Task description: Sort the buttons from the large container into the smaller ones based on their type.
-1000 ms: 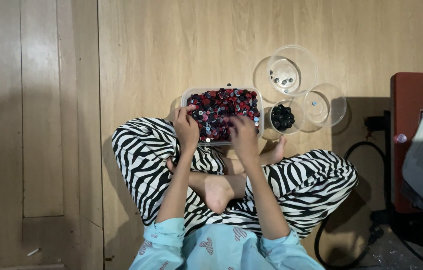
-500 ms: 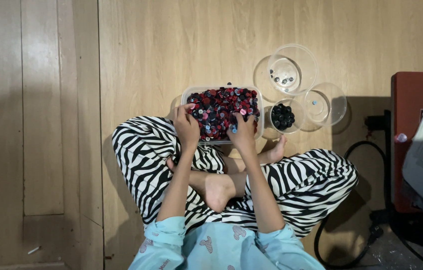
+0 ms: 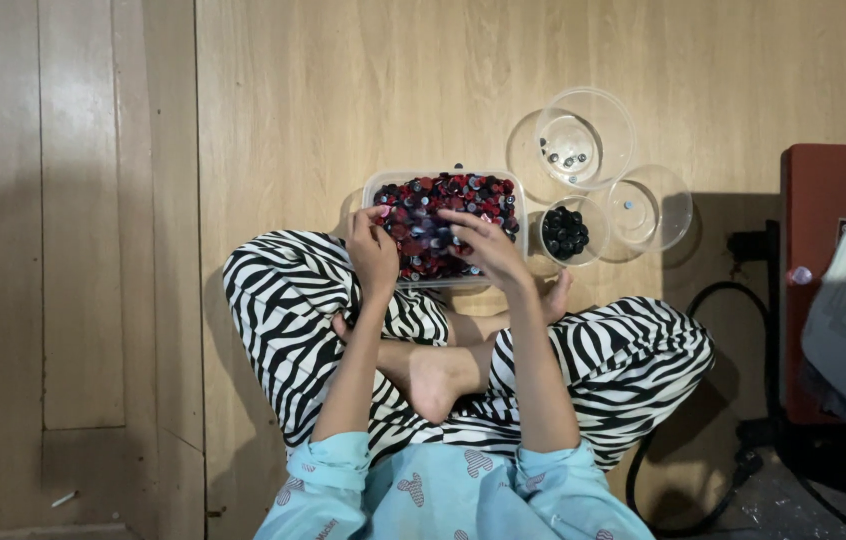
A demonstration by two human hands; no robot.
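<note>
1. The floor [image 3: 343,90] is pale wood boards, seen from straight above; a darker plank strip runs down the left side.
2. A person sits cross-legged on it in zebra-striped trousers [image 3: 283,310] and a light blue top, one bare foot [image 3: 438,380] tucked between the knees.
3. At the right edge stands a red box [image 3: 828,200] with a black cable [image 3: 683,310] looping on the floor beside it.
4. The tub [image 3: 375,185], a clear rectangular container, sits on the floor just ahead of the shins, full of red, dark and blue buttons [image 3: 463,195].
5. Right of the tub are three clear round bowls, touching or overlapping: the far bowl [image 3: 603,110] holds a few small pieces, the right bowl [image 3: 668,205] holds one or two, and the near bowl [image 3: 565,232] holds a heap of black buttons.
6. The left hand [image 3: 373,250] rests on the tub's near-left rim, fingers curled loosely; whether it grips anything cannot be told.
7. The right hand [image 3: 488,250] lies over the buttons in the tub's middle, fingers spread narrow and bent down among them; a held piece cannot be made out.
</note>
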